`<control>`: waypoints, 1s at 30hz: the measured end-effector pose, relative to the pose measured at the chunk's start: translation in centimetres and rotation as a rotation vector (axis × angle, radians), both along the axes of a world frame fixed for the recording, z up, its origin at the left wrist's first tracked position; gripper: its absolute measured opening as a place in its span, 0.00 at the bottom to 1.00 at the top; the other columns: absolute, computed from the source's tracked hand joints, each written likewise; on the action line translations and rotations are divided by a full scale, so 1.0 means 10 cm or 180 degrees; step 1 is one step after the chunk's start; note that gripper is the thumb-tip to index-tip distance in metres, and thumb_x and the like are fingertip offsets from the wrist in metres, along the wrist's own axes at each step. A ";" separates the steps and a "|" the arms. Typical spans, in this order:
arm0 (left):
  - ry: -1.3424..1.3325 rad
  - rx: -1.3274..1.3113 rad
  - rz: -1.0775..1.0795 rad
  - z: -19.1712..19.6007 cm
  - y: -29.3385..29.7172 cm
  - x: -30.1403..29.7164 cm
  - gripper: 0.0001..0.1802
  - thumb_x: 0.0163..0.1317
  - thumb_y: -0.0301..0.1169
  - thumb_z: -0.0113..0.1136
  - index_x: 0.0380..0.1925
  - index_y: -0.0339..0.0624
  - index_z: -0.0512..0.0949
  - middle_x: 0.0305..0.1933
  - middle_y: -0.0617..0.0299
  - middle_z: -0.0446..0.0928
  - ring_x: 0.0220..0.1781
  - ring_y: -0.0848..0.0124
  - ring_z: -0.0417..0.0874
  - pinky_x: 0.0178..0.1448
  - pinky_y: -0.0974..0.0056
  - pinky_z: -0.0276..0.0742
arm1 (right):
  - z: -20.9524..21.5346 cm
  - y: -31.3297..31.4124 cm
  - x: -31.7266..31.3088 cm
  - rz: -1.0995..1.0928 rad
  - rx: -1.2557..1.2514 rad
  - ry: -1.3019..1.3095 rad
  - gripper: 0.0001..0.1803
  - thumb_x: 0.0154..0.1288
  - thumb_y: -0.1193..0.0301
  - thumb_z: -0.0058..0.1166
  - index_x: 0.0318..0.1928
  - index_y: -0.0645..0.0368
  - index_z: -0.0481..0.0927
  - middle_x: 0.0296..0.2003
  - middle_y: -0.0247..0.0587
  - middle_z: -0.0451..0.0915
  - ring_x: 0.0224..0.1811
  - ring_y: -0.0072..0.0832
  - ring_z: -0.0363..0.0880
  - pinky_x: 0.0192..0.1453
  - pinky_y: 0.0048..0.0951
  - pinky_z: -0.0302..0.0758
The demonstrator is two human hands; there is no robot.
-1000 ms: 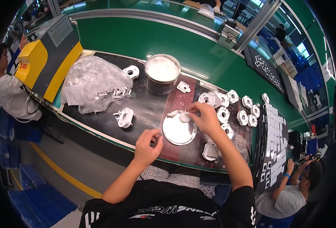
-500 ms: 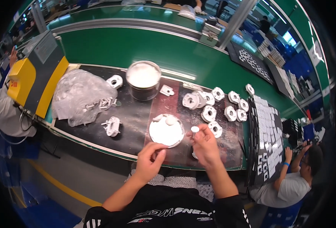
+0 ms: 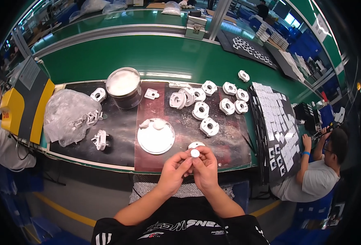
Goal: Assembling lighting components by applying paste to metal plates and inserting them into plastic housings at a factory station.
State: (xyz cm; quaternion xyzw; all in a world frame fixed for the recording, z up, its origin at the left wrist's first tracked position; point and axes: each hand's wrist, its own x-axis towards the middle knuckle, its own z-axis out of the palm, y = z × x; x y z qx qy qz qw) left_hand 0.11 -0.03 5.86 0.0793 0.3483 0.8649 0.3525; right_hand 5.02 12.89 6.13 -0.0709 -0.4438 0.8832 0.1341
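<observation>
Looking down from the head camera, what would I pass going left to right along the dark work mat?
Crumpled clear plastic bag of white parts → round metal tin of white paste → flat round white dish → cluster of white plastic ring-shaped housings → black tray of small white pieces.

Clear plastic bag [image 3: 68,116] (white parts inside) left; white label sheets [image 3: 276,122] right.

White disc [image 3: 195,153], green belt [image 3: 156,55]
</observation>
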 end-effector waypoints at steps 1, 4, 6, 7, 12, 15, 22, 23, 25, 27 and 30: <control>-0.0230 0.0220 -0.0063 0.00 0.01 0.02 0.12 0.80 0.32 0.58 0.57 0.39 0.79 0.40 0.68 0.78 0.37 0.81 0.73 0.38 0.74 0.66 | 0.00 0.01 0.03 -0.0045 0.0148 -0.0046 0.21 0.73 0.73 0.65 0.61 0.61 0.74 0.55 0.51 0.84 0.50 0.29 0.86 0.45 0.24 0.83; -0.0321 0.0395 -0.0162 0.02 0.03 0.03 0.11 0.80 0.32 0.58 0.55 0.40 0.79 0.40 0.67 0.78 0.37 0.81 0.73 0.39 0.75 0.67 | 0.09 0.12 0.07 0.0091 0.0663 -0.0042 0.20 0.75 0.70 0.63 0.62 0.62 0.74 0.55 0.53 0.84 0.53 0.31 0.85 0.52 0.29 0.83; -0.0269 0.0349 -0.0255 0.01 0.05 0.03 0.10 0.80 0.32 0.58 0.54 0.40 0.79 0.41 0.67 0.79 0.37 0.81 0.73 0.39 0.75 0.67 | 0.08 0.27 0.09 0.0145 0.0453 0.0119 0.21 0.75 0.67 0.61 0.61 0.63 0.74 0.56 0.53 0.84 0.55 0.32 0.84 0.56 0.33 0.82; -0.0229 0.0319 -0.0325 0.00 0.06 0.03 0.09 0.80 0.32 0.58 0.52 0.40 0.79 0.41 0.67 0.79 0.37 0.81 0.74 0.39 0.75 0.67 | 0.09 0.35 0.10 0.0224 0.0259 0.0269 0.21 0.76 0.65 0.60 0.61 0.65 0.74 0.56 0.54 0.84 0.56 0.33 0.84 0.61 0.36 0.81; 0.0188 -0.0016 -0.0532 -0.01 0.00 0.03 0.08 0.78 0.32 0.61 0.48 0.39 0.80 0.42 0.66 0.81 0.42 0.80 0.78 0.46 0.73 0.73 | 0.40 0.74 0.13 0.0800 0.0603 -0.0121 0.13 0.74 0.69 0.63 0.51 0.65 0.81 0.44 0.39 0.84 0.47 0.23 0.82 0.55 0.28 0.78; 0.0448 -0.0111 -0.0611 -0.04 0.01 0.03 0.07 0.77 0.30 0.63 0.46 0.38 0.81 0.44 0.65 0.82 0.45 0.78 0.80 0.50 0.72 0.76 | 0.56 0.87 0.15 0.0962 0.0652 -0.0319 0.09 0.70 0.75 0.67 0.47 0.64 0.83 0.41 0.33 0.85 0.44 0.18 0.82 0.51 0.23 0.78; 0.0823 -0.0464 -0.0588 -0.10 0.09 0.03 0.11 0.73 0.31 0.68 0.48 0.35 0.82 0.45 0.65 0.82 0.44 0.78 0.80 0.50 0.72 0.76 | 0.55 1.06 0.12 0.1408 0.0935 -0.0609 0.10 0.67 0.78 0.69 0.47 0.63 0.84 0.39 0.33 0.86 0.40 0.17 0.83 0.47 0.21 0.79; 0.0811 -0.0462 -0.0580 -0.06 0.09 0.03 0.11 0.73 0.31 0.68 0.48 0.35 0.82 0.45 0.65 0.82 0.44 0.78 0.80 0.50 0.72 0.76 | 0.53 1.08 0.10 0.1407 0.0812 -0.0654 0.10 0.67 0.79 0.69 0.47 0.63 0.84 0.39 0.33 0.86 0.40 0.17 0.84 0.46 0.21 0.80; 0.2188 -0.2021 0.0265 0.05 0.11 -0.02 0.18 0.65 0.32 0.75 0.49 0.34 0.82 0.48 0.62 0.82 0.42 0.75 0.79 0.48 0.70 0.75 | 0.49 1.20 -0.01 0.1340 0.0624 -0.0730 0.11 0.67 0.79 0.69 0.47 0.63 0.83 0.39 0.34 0.87 0.41 0.18 0.85 0.46 0.20 0.81; 0.2624 -0.2441 0.0504 0.06 0.12 -0.09 0.31 0.55 0.37 0.81 0.56 0.36 0.80 0.55 0.56 0.80 0.47 0.64 0.80 0.53 0.63 0.76 | 0.38 1.27 -0.14 0.1114 0.0620 -0.0897 0.12 0.66 0.79 0.70 0.47 0.62 0.82 0.38 0.34 0.87 0.39 0.17 0.84 0.45 0.20 0.79; 0.3895 -0.3056 0.0829 0.05 0.20 -0.16 0.49 0.47 0.43 0.85 0.68 0.38 0.71 0.66 0.47 0.75 0.67 0.48 0.73 0.72 0.48 0.70 | 0.24 1.36 -0.27 0.1034 0.0656 -0.1021 0.12 0.67 0.78 0.69 0.48 0.61 0.81 0.37 0.33 0.86 0.34 0.15 0.80 0.40 0.18 0.75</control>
